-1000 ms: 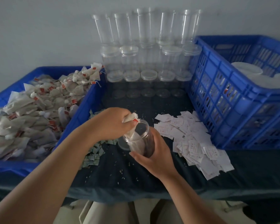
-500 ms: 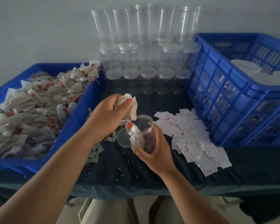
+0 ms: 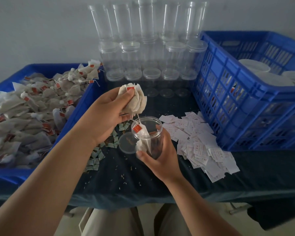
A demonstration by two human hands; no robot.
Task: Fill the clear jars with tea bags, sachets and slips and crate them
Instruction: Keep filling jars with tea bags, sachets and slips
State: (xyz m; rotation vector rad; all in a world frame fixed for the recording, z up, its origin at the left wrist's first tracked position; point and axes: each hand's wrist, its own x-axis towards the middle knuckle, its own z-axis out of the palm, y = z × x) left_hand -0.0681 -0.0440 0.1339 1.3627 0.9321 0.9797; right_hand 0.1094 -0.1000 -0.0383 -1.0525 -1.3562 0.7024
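My right hand (image 3: 157, 156) grips an open clear jar (image 3: 149, 133) above the dark table. One tea bag (image 3: 143, 140) with a red tag lies inside it. Just above and left of the jar mouth, my left hand (image 3: 107, 114) is shut on a bunch of tea bags (image 3: 136, 98), their strings dangling toward the jar. The jar's clear lid (image 3: 127, 143) lies flat on the table left of the jar. Green sachets (image 3: 99, 153) are scattered under my left wrist. White paper slips (image 3: 199, 143) are piled to the right of the jar.
A blue tray (image 3: 80, 106) heaped with tea bags fills the left. A tall blue crate (image 3: 228, 92) with white lids inside stands at the right. Stacked empty clear jars (image 3: 148, 53) line the back wall. Loose tea grains dot the table near its front edge.
My left hand has lifted up and away from the jar mouth with the bunch of tea bags. One tea bag now sits inside the jar. My right hand still holds the jar.
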